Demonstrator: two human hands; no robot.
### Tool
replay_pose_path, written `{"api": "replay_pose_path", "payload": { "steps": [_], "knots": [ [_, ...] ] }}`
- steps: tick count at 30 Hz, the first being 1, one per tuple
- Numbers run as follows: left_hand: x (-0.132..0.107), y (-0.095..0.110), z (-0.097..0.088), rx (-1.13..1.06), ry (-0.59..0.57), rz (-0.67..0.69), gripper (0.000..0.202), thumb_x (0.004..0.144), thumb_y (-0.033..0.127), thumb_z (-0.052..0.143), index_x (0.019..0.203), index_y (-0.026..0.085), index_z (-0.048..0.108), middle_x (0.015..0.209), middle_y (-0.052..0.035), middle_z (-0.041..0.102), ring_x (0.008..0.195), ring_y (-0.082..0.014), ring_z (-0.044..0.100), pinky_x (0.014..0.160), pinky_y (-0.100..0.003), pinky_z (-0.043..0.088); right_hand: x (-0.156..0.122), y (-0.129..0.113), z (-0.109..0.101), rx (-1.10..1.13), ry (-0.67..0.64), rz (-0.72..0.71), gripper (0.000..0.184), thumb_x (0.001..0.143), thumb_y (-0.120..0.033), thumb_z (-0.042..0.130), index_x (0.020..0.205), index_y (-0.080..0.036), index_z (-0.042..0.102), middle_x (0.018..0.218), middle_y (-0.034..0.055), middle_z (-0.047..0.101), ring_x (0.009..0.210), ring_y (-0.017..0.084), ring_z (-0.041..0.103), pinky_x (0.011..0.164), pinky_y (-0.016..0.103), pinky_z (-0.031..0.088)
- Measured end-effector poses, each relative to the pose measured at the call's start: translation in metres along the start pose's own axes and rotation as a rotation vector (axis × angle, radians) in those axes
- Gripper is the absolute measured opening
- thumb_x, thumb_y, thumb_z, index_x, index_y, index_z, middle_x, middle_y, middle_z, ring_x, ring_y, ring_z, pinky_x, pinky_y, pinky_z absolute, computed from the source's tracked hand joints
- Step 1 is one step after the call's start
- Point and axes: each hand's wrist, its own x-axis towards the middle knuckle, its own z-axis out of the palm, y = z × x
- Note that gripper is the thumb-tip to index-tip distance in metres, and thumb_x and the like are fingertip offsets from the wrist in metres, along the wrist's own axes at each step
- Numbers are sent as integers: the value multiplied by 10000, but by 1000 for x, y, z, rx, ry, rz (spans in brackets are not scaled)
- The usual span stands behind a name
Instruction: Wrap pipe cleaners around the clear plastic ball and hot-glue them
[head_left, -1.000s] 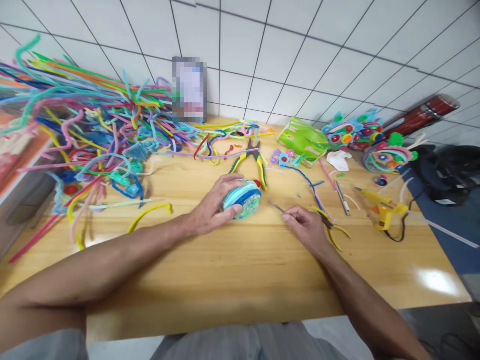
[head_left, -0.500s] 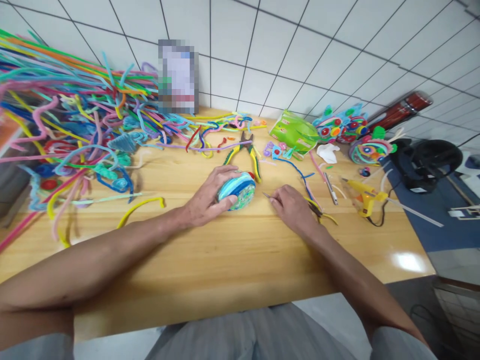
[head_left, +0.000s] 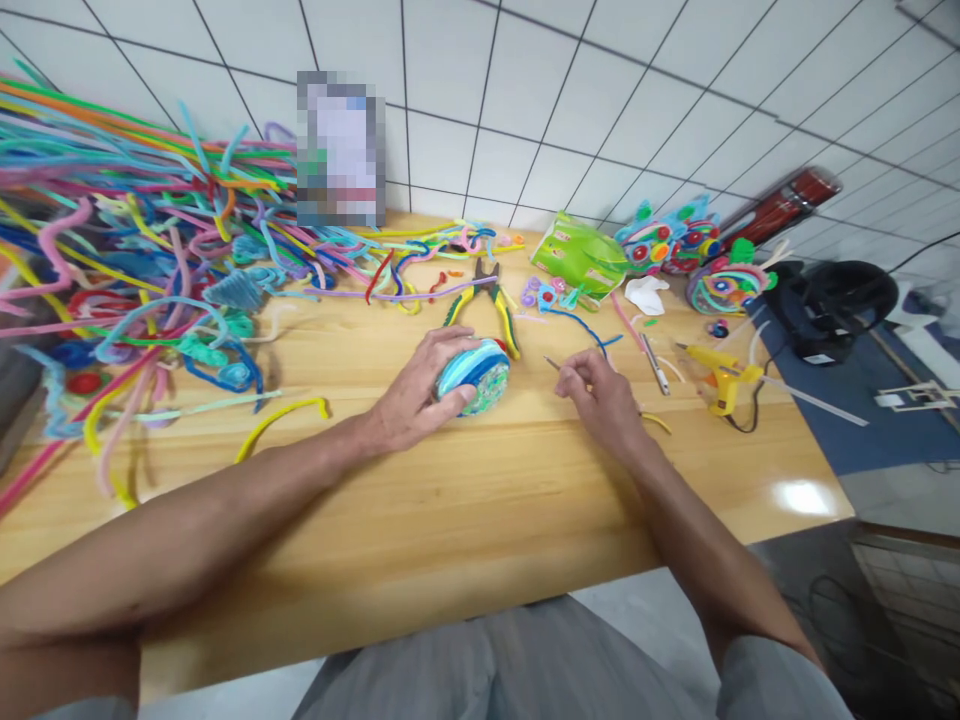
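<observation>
My left hand (head_left: 421, 392) is wrapped round a round blue and green pipe-cleaner coil (head_left: 475, 375) resting on the wooden table (head_left: 480, 520). My right hand (head_left: 600, 400) is closed in a pinch on a thin metal tool (head_left: 556, 365), its tip pointing left toward the coil but apart from it. Just beyond the coil lie pliers with yellow and green handles (head_left: 486, 303). A blue pipe cleaner (head_left: 589, 335) curls on the table behind my right hand.
A large heap of coloured pipe cleaners (head_left: 142, 240) fills the table's left. A loose yellow pipe cleaner (head_left: 281, 422) lies in front of it. At the right stand a green packet (head_left: 581, 258), finished colourful crafts (head_left: 694, 255), a yellow glue gun (head_left: 716, 375) and a black bag (head_left: 844, 305).
My right hand has lifted slightly and moved away from the yellow-handled tool it rested by, keeping the thin tool. My left hand stays on the coil. The view shifted to the right.
</observation>
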Motion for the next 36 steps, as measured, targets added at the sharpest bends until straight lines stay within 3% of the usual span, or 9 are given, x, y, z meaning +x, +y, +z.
{"api": "replay_pose_path", "payload": {
  "steps": [5, 10, 13, 18, 21, 26, 30, 33, 36],
  "knots": [
    [0, 1, -1, 3, -7, -1, 516, 1116, 391, 561, 1602, 265, 440, 1559, -170, 565, 1527, -331, 509, 1254, -592, 481, 9, -5, 7, 159, -73, 22, 211, 967, -438, 585, 1009, -248, 667, 761, -12, 758, 733, 194, 722, 732, 314, 544],
    [0, 1, -2, 0, -2, -4, 514, 1104, 375, 579, 1591, 261, 458, 1557, -173, 566, 1523, -333, 517, 1254, -602, 486, 13, 0, 7, -87, -213, -49, 160, 929, -306, 596, 822, -244, 698, 662, -18, 710, 625, 170, 624, 631, 290, 428],
    [0, 0, -2, -2, -1, -12, 513, 1104, 390, 570, 1592, 273, 463, 1566, -168, 565, 1522, -341, 520, 1260, -620, 478, 12, 4, 4, -212, -294, -91, 143, 888, -232, 614, 793, -241, 721, 709, -5, 752, 657, 178, 655, 654, 292, 430],
    [-1, -2, -2, 6, -5, -21, 514, 1114, 408, 563, 1598, 283, 440, 1577, -166, 549, 1531, -333, 507, 1269, -611, 472, 11, 10, 10, -275, -68, -35, 156, 930, -306, 662, 968, -220, 786, 753, 22, 750, 690, 198, 655, 668, 305, 432],
    [-1, -3, -2, 18, -7, -15, 506, 1125, 421, 557, 1598, 290, 431, 1567, -160, 553, 1535, -321, 502, 1267, -601, 479, 11, 9, 22, -271, -74, -32, 230, 901, -367, 743, 1064, -211, 785, 736, 9, 706, 691, 205, 643, 686, 312, 444],
    [-1, -4, 0, -21, 33, -6, 514, 1112, 423, 584, 1598, 316, 453, 1560, -145, 558, 1517, -330, 527, 1261, -594, 492, 19, 13, 35, -352, 23, -40, 145, 940, -314, 681, 987, -213, 774, 850, 72, 779, 804, 243, 690, 759, 346, 477],
    [-1, -4, 0, -37, 32, -12, 520, 1109, 433, 587, 1602, 328, 458, 1557, -142, 560, 1511, -335, 537, 1256, -599, 499, 23, 18, 26, -183, 89, -9, 194, 989, -354, 611, 973, -232, 760, 896, 61, 804, 827, 233, 696, 769, 340, 497],
    [-2, -4, 0, -32, 33, -15, 524, 1107, 419, 594, 1604, 322, 459, 1564, -143, 552, 1512, -321, 532, 1255, -584, 503, 19, 15, 18, 83, 58, 5, 273, 1017, -437, 570, 1040, -242, 759, 879, 23, 772, 815, 213, 682, 763, 332, 502],
    [-2, -4, -1, -15, 25, -35, 525, 1108, 425, 589, 1603, 307, 461, 1567, -150, 553, 1521, -325, 522, 1259, -587, 496, 13, 9, 16, 325, 7, 40, 288, 989, -486, 599, 937, -245, 749, 813, 6, 724, 784, 201, 663, 776, 338, 517]
  ]
}}
